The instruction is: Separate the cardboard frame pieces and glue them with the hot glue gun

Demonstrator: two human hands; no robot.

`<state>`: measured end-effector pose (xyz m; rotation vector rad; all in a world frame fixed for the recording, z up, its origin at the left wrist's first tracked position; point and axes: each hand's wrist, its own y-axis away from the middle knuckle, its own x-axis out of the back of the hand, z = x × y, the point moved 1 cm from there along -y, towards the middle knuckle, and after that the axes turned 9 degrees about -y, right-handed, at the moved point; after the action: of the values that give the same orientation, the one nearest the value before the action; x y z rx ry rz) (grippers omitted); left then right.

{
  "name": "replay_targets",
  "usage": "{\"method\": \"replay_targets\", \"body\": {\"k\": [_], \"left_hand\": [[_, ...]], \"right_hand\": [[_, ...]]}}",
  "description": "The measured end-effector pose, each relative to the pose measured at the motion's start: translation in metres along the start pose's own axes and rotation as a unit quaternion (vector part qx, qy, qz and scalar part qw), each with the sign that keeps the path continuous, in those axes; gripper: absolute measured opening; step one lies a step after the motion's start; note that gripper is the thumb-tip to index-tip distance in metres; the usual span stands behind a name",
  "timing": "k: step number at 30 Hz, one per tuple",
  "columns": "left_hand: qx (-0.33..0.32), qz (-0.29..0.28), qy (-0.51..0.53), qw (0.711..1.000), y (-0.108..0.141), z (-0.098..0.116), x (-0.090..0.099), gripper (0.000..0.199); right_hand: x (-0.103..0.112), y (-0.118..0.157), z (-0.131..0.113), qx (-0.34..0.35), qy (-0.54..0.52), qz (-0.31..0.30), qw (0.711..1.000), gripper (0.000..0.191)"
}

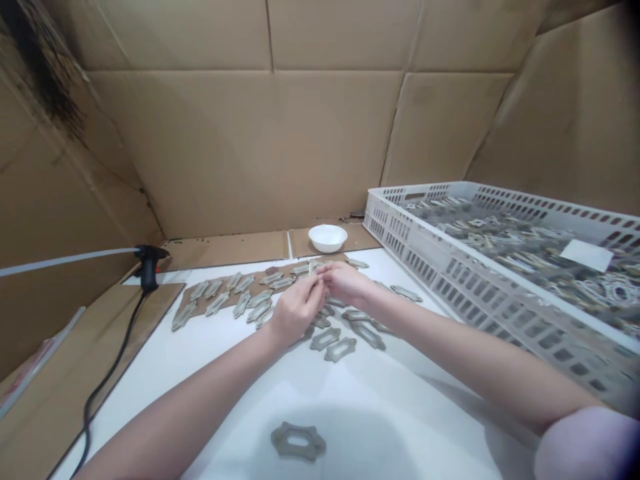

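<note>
My left hand (pixel 296 311) and my right hand (pixel 344 283) meet above the middle of the white table, fingertips pinched together. Between them is a small pale piece (pixel 313 267), too small to make out well; which hand grips it is unclear. Under and around the hands lie several greyish frame-shaped pieces, each with an elongated hole, such as one (pixel 341 349) just in front. More rest on a brown cardboard strip (pixel 203 304) to the left. A single frame piece (pixel 299 441) lies apart, near the front of the table.
A white bowl (pixel 328 238) stands behind the hands. On the right, a large white perforated crate (pixel 415 233) holds many similar pieces and a white card (pixel 587 255). At the left, a black glue gun (pixel 149 268) trails a dark cable. Cardboard walls (pixel 250 147) enclose the back and sides.
</note>
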<state>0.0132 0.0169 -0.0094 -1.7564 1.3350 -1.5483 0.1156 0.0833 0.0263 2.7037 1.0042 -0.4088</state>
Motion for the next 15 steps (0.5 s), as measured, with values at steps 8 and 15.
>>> {"method": "replay_targets", "body": {"k": [8,15], "left_hand": [[0.14,-0.034,0.096,0.985,0.001,0.002,0.0,0.01],[0.132,-0.047,0.125,0.982,0.004,0.007,-0.003,0.011]], "right_hand": [[0.033,-0.049,-0.034,-0.043,0.102,0.067,0.992,0.008],[0.047,-0.121,-0.069,-0.037,0.271,0.132,0.953,0.028]]}}
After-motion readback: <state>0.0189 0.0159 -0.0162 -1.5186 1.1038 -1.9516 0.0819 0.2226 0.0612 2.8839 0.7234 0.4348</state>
